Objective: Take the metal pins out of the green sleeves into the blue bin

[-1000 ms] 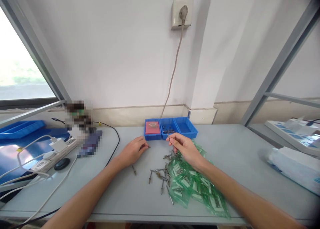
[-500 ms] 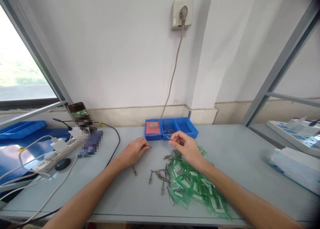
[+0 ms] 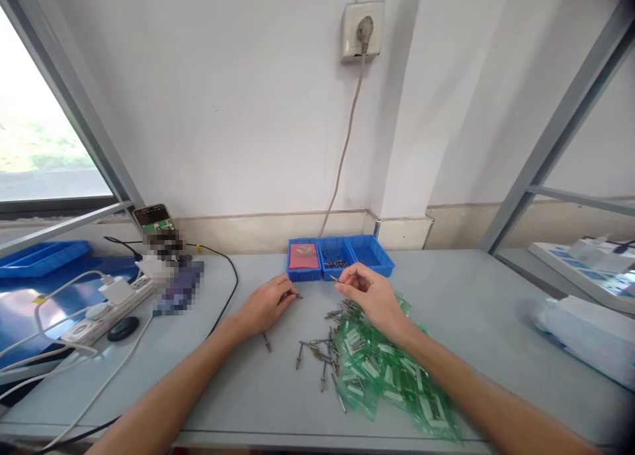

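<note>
My left hand (image 3: 270, 304) is closed in a pinch on a small metal pin, whose tip (image 3: 299, 297) sticks out past the fingertips. Thumb and forefinger of my right hand (image 3: 370, 293) grip another thin metal pin (image 3: 334, 278), just in front of the blue bins. Loose metal pins with thicker, partly brass-coloured ends (image 3: 325, 352) are scattered below and between the hands. Under my right wrist lies a heap of green plastic bags (image 3: 391, 369) with more such pieces and white labels. A single pin (image 3: 267, 342) rests near my left forearm.
Three joined blue bins (image 3: 380, 253) stand near the wall; the left one has a pink packet (image 3: 303, 256), the middle one small metal pieces (image 3: 337, 263). At left are a power strip (image 3: 84, 329), cables, a black mouse-like object (image 3: 123, 328) and a phone (image 3: 155, 218). A white package (image 3: 585, 332) lies right.
Both hands keep their pinch on the pins and have hardly moved. The whole view has shifted very slightly.
</note>
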Demonstrator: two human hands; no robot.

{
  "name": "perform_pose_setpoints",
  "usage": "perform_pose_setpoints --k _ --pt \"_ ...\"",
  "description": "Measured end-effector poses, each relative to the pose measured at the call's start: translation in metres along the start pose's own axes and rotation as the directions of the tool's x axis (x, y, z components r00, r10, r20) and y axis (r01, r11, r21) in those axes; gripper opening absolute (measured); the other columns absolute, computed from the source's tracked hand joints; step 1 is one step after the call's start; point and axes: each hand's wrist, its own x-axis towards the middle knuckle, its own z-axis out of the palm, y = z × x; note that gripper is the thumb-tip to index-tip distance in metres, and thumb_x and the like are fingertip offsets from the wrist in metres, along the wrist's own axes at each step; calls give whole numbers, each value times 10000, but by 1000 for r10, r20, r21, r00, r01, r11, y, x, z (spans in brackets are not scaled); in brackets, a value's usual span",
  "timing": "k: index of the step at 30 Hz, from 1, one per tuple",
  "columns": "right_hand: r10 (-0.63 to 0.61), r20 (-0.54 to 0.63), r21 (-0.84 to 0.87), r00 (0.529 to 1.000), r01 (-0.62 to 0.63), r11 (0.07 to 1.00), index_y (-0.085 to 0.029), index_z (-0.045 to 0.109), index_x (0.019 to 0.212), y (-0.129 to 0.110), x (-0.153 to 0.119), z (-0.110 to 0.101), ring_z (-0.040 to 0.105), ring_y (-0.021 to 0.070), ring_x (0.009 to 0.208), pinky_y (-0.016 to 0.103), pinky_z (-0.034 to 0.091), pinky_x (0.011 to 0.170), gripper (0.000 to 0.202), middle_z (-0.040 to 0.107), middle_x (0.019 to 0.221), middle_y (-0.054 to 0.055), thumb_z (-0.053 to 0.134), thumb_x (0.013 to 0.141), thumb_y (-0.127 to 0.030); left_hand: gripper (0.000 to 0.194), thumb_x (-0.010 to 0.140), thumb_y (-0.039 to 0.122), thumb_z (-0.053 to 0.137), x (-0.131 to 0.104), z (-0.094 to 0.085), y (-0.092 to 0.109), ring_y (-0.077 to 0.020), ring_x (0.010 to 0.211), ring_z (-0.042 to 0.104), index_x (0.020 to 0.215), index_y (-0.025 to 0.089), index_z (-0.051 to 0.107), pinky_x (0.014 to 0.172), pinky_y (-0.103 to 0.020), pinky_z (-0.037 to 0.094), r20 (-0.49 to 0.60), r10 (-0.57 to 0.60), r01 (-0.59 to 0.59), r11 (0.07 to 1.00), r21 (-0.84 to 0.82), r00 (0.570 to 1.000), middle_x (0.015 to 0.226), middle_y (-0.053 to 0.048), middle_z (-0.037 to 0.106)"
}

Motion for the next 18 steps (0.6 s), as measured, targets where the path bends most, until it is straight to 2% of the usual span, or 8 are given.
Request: perform_pose_setpoints --k 7,13,18 --pt "11 5 29 1000 -12 1000 -240 691 906 -1 2 0 533 171 718 302 403 668 202 629 795 -12 775 881 -422 221 1069 269 476 -1 1 -2 -188 941 647 1234 258 623 863 -315 501 -16 -43 43 999 -29 999 1084 -30 687" --pt "75 14 23 997 -76 997 -236 696 905 -7 0 -1 495 157 641 299 391 610 260 633 802 -3 719 914 -495 258 1085 290 416 -1 3 -4 -203 996 666 1210 256 639 922 -336 506 -29 -48 47 998 -40 998 1131 -48 707" --pt "86 33 56 996 -88 995 -228 690 877 -7 1 -1 508 144 629 307 418 620 305 711 972 38 697 921 -530 278 1088 269 383 0 0 1 -193 938 679 1213 245 630 866 -311 502 4 -89 89 994 -68 996 1071 -36 722"
